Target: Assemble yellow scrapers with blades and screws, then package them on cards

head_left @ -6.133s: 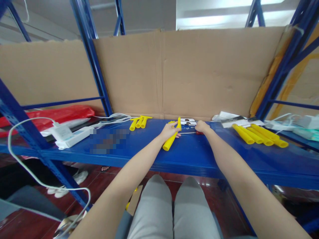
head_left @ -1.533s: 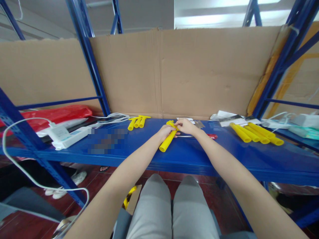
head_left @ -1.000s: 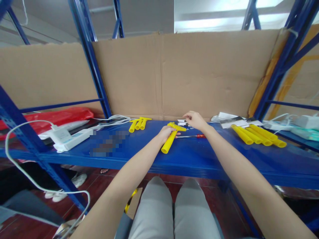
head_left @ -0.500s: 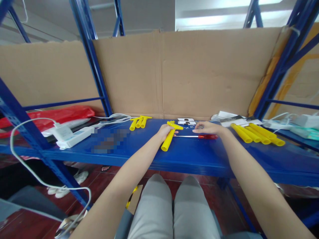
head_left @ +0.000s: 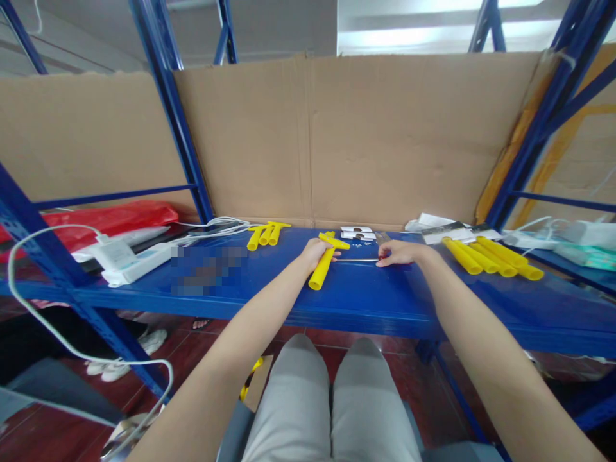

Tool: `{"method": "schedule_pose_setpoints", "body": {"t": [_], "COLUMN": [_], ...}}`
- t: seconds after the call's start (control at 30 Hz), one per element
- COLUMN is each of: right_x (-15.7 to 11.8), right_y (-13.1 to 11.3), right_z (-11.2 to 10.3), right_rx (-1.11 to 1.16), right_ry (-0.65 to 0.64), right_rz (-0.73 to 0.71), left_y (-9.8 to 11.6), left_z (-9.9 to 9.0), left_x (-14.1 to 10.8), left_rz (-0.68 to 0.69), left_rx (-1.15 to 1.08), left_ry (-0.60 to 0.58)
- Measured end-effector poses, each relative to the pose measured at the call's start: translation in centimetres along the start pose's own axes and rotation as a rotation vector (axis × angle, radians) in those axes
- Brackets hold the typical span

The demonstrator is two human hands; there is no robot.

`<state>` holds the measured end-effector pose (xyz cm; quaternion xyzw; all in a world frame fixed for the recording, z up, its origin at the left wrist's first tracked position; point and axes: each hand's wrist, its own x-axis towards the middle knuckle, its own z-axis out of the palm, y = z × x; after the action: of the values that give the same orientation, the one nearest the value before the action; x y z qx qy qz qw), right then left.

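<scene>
My left hand [head_left: 312,252] is closed around a yellow T-shaped plastic handle [head_left: 321,271], whose hollow tube end points toward me and whose crossbar lies at the far end. Over the red grip of a screwdriver [head_left: 359,260], my right hand [head_left: 397,252] has its fingers closed, covering most of that grip. The thin metal shaft lies along the blue shelf and points left, its tip close to my left fingers. Behind the hands are white cards [head_left: 357,233] with dark round spots, and a few tiny pale pieces [head_left: 357,245].
Several yellow tubes [head_left: 484,256] lie at right beside flat packets [head_left: 447,232]. Yellow T-shaped pieces [head_left: 264,237] rest at left near white cables and a power strip [head_left: 139,264]. A cardboard sheet [head_left: 385,141] walls off the back; the blue shelf's front edge [head_left: 356,324] crosses above my knees.
My right hand has come down from above the screwdriver onto its red grip and closed on it. My left hand still holds the yellow T-shaped handle in nearly the same place.
</scene>
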<state>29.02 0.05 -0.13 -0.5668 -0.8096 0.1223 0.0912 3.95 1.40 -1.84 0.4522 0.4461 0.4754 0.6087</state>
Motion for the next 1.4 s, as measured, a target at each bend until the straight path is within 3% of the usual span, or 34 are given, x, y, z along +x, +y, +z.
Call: {"method": "schedule_pose_setpoints", "body": {"t": [0.17,0.43,0.6,0.8,1.07,1.4], "right_x": [-0.1,-1.2,-1.8,-1.4,-0.2,-0.1], "right_y": [0.0,1.6,1.1,0.0,0.0,-0.1], "right_z": [0.0,-1.4,-2.3,-2.1,-1.1,-0.9], "right_rx": [-0.091,-0.18,-0.17,-0.212,-0.334,-0.33], "right_ry": [0.062,0.253,0.424,0.617,0.652,0.658], "right_rz": [0.066,0.163,0.269,0.144,0.104,0.121], "left_y": [0.3,0.4,0.2,0.2,0.2,0.0], "left_z": [0.0,-0.1,-0.1,0.3,0.6,0.6], "left_x": [-0.3,-0.3,-0.1,-0.5,-0.9,-0.9], "left_rz": [-0.002,-0.02,-0.042,-0.058,-0.064,-0.039], "left_rx": [-0.007,-0.017,0.008,0.061,0.059,0.085], "left_ry": [0.025,0.066,0.042,-0.032,-0.074,-0.084]}}
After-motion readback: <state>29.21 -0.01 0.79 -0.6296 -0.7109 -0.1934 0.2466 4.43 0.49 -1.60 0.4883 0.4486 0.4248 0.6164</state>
